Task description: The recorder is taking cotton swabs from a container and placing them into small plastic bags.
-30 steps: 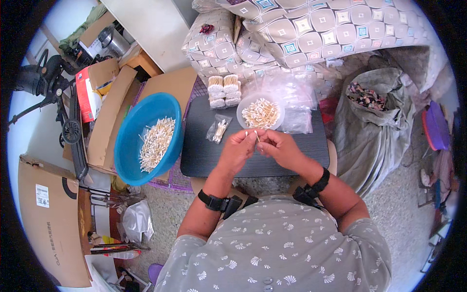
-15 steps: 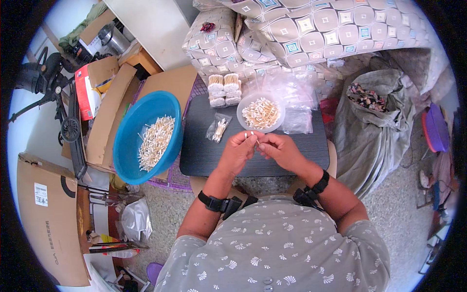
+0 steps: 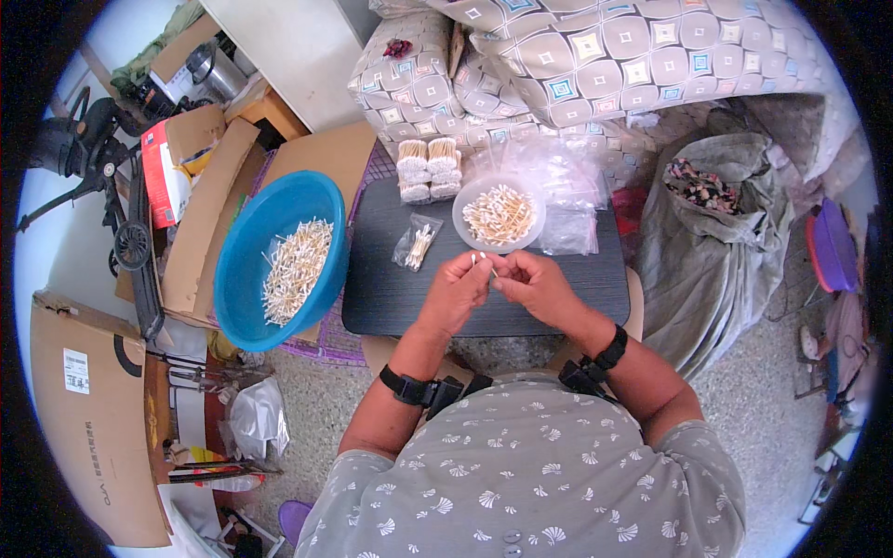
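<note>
Over the dark small table, my left hand is closed on cotton swabs, whose white tips poke up from the fingers. Close beside it, my right hand has its thumb and finger pinched at the same swabs, and the fingertips of both hands nearly meet. Just beyond them stands a white bowl of loose cotton swabs. Left of the hands lies a small clear bag with a few swabs inside. Bundled cotton swabs are stacked at the table's far left.
Clear plastic bags lie in a pile at the table's far right. A large blue basin with many swabs stands to the left, near cardboard boxes. A grey cloth drapes at the right; a patterned sofa is behind.
Both hands stay almost in place, with only a slight shift of the fingers around the swabs. Everything else looks the same apart from a small shift of the view.
</note>
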{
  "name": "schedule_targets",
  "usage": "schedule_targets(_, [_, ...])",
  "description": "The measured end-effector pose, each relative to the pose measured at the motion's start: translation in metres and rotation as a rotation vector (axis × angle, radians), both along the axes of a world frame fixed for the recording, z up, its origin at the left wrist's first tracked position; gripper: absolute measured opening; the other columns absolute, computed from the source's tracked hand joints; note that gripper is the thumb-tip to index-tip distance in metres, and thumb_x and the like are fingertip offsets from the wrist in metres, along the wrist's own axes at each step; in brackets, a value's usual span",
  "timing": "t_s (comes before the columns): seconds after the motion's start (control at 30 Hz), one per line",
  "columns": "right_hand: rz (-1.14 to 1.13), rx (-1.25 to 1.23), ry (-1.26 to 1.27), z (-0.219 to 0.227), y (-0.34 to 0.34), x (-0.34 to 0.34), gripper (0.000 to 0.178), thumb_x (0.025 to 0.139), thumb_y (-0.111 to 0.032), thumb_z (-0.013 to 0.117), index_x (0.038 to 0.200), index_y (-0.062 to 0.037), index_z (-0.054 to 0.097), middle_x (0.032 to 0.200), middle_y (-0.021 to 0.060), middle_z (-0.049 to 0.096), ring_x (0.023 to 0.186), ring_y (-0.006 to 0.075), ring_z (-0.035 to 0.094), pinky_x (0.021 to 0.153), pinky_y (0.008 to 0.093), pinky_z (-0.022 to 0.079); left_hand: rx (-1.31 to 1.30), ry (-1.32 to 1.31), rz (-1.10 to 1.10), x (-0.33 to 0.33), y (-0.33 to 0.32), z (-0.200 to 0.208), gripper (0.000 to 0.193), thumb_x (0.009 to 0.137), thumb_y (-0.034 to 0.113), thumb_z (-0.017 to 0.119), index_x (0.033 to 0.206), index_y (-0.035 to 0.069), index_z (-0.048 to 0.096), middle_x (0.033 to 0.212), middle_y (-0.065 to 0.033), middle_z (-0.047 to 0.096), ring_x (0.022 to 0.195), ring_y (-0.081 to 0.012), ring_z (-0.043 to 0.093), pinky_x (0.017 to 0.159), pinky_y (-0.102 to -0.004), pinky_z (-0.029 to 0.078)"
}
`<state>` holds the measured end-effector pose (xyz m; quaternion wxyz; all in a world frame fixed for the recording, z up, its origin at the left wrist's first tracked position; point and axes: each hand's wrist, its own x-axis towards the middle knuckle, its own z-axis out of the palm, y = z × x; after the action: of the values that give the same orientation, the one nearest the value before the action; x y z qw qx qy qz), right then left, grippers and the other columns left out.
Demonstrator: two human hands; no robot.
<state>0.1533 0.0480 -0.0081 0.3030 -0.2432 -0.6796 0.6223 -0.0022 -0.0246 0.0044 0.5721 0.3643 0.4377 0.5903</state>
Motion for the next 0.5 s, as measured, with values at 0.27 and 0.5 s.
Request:
schedule_targets(0.27, [-0.043, -0.059, 0.009, -0.004, 0.004, 0.002, 0.023, 0.094, -0.022, 0.053, 0.090, -0.0012, 0.061, 0.075, 0.0015, 0.061, 0.066, 0.0080, 0.055, 0.058, 0.0251, 0.048, 0.016, -0.107, 0.051, -0.009, 0.003, -0.009, 0.025, 0.098, 0.026, 0.046, 0.094, 0.005, 0.059, 0.065, 0.0020, 0.049, 0.054, -0.0074, 0.042, 0.052, -0.0220, 0.036])
schedule_targets(0.5, [-0.077, -0.081, -0.080, -0.019, 0.016, 0.012, 0.022, 0.095, -0.020, 0.048, 0.097, -0.0018, 0.061, 0.086, 0.0040, 0.063, 0.072, 0.0106, 0.059, 0.063, 0.0262, 0.051, 0.020, -0.230, 0.222, -0.007, 0.006, -0.006, 0.024, 0.099, 0.026, 0.044, 0.093, 0.007, 0.056, 0.080, -0.0012, 0.055, 0.066, -0.0113, 0.051, 0.063, -0.0285, 0.044])
